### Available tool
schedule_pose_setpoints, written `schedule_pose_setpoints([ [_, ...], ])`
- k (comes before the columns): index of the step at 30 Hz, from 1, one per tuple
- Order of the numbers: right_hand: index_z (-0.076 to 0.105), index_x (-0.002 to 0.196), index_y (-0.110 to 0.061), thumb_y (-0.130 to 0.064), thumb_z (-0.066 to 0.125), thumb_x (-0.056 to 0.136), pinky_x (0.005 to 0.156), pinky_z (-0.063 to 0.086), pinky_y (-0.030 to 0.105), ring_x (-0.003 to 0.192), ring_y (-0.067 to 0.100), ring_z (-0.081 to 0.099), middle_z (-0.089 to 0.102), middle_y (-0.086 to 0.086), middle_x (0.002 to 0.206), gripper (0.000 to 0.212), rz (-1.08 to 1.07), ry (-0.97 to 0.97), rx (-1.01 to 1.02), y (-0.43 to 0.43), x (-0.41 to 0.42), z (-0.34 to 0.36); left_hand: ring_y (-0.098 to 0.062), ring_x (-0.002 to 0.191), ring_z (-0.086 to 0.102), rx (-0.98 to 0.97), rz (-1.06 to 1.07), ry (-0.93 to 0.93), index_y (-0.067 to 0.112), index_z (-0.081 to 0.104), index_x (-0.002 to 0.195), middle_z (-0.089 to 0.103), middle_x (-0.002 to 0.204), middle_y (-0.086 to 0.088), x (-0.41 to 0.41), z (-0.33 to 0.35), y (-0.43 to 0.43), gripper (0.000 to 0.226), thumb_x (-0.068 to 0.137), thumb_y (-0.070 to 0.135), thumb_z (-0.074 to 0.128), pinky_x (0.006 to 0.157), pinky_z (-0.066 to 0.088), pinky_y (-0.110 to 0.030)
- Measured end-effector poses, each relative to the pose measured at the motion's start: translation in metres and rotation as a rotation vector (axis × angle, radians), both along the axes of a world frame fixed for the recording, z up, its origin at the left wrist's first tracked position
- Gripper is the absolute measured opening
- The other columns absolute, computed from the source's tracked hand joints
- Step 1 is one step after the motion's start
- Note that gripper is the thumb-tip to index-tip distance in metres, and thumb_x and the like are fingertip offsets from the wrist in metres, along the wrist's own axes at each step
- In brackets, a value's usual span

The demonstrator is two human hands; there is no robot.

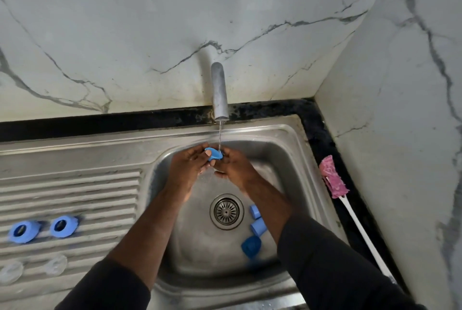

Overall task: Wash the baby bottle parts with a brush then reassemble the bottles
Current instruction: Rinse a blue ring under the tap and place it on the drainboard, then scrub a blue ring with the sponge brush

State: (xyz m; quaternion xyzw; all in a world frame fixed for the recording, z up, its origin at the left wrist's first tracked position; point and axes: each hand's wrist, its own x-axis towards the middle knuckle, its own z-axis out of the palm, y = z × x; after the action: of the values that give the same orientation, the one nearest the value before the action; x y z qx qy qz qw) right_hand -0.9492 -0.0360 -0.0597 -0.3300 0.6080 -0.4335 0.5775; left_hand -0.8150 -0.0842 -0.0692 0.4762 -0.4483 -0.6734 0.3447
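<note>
Both hands meet under the running tap (220, 92) over the steel sink (287, 149). My left hand (187, 167) and my right hand (235, 167) hold a small blue bottle part (214, 154) between their fingertips, in the thin water stream. Three more blue parts (257, 228) lie in the basin to the right of the drain (226, 211). Two blue screw rings (23, 231) (62, 226) and two clear teats (11, 271) (56, 263) sit on the ribbed drainboard at left. A brush with a pink sponge head (332, 177) and white handle lies on the black counter edge at right.
Marble walls rise behind the sink and on the right. A black counter strip (100, 122) runs along the back of the sink. The ribbed drainboard (75, 192) takes up the left side.
</note>
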Motion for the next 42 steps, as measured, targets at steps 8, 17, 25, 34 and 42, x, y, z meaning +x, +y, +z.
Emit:
schedule_pose_setpoints([
  [8,0.069,0.112,-0.023,0.001,0.071,0.088,0.090,0.057,0.033,0.102,0.020,0.072,0.075,0.006,0.110,0.035,-0.069,0.036,-0.003,0.040,-0.008,-0.003,-0.028,0.099,0.073,0.357,-0.015,0.126,0.002,0.062,0.119,0.073,0.111,-0.019,-0.005,0.001,0.044,0.029,0.099,0.023,0.059,0.079,0.062,-0.036],
  [17,0.064,0.129,-0.022,0.000,0.067,0.084,0.104,0.051,0.045,0.119,0.027,0.064,0.065,0.010,0.133,0.051,-0.057,0.352,0.018,0.088,-0.036,0.006,-0.036,0.100,0.071,0.355,-0.068,0.153,0.003,0.058,0.120,0.070,0.111,-0.024,-0.034,0.007,0.076,0.032,0.092,0.013,0.070,0.080,0.062,-0.042],
  [25,0.073,0.102,-0.019,-0.014,0.058,0.091,0.080,0.051,0.032,0.096,0.027,0.069,0.075,0.004,0.103,0.019,-0.319,1.031,0.029,0.161,-0.088,0.024,-0.019,0.091,0.073,0.034,-0.258,-0.074,0.015,0.071,0.112,0.076,0.101,-0.005,-0.057,0.015,0.109,0.037,0.078,0.005,0.083,0.075,0.056,-0.025],
  [34,0.071,0.105,-0.013,-0.008,0.056,0.091,0.078,0.050,0.040,0.091,0.037,0.066,0.069,0.014,0.099,0.021,-0.507,1.281,0.191,0.229,-0.144,0.023,-0.022,0.085,0.073,0.217,-0.437,0.063,0.005,0.063,0.117,0.068,0.103,-0.016,-0.096,0.032,0.155,0.039,0.082,-0.006,0.076,0.075,0.060,-0.030],
  [42,0.065,0.093,-0.011,-0.013,0.063,0.090,0.075,0.052,0.037,0.096,0.034,0.066,0.068,0.011,0.097,0.005,-0.300,1.393,0.408,0.243,-0.159,0.010,-0.032,0.098,0.072,0.417,-0.371,0.241,-0.002,0.064,0.122,0.071,0.110,-0.021,-0.106,0.038,0.173,0.025,0.099,0.003,0.055,0.080,0.062,-0.041],
])
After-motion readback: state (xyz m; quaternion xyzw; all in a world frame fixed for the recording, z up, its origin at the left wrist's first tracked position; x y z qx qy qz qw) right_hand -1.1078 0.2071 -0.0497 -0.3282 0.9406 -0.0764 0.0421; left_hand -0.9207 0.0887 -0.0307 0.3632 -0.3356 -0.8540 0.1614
